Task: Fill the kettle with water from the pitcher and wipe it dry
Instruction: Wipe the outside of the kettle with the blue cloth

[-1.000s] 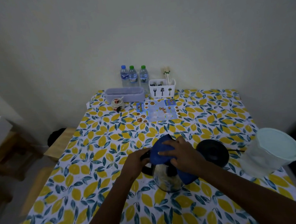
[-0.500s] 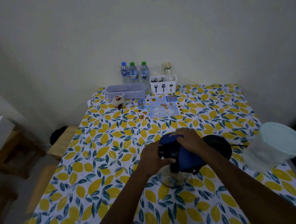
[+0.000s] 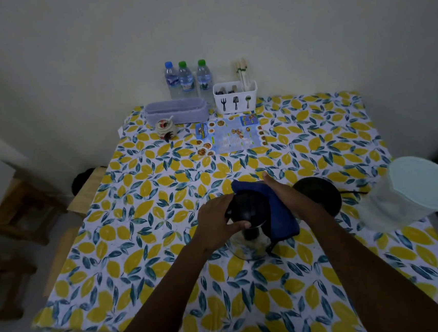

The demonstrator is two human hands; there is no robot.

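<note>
A glass kettle (image 3: pixel 247 246) with a black lid stands on the lemon-print tablecloth (image 3: pixel 148 226) near the table's middle. My left hand (image 3: pixel 218 222) grips the black lid and top of the kettle. My right hand (image 3: pixel 282 194) presses a blue cloth (image 3: pixel 278 213) against the kettle's right and far side. The cloth drapes over that side and hides part of the kettle. The kettle's round black base (image 3: pixel 319 193) lies just to the right, partly behind my right forearm. A translucent pitcher (image 3: pixel 408 195) with a pale lid stands at the right edge.
At the far edge stand three water bottles (image 3: pixel 185 79), a grey-blue tray (image 3: pixel 176 112), a white cutlery holder (image 3: pixel 235 97), a small jar (image 3: pixel 164 128) and a printed sheet (image 3: pixel 229 135). Wooden stools (image 3: pixel 21 209) stand left of the table.
My right hand has slid the blue cloth from the kettle's top round to its right and far side. My left hand has moved onto the lid.
</note>
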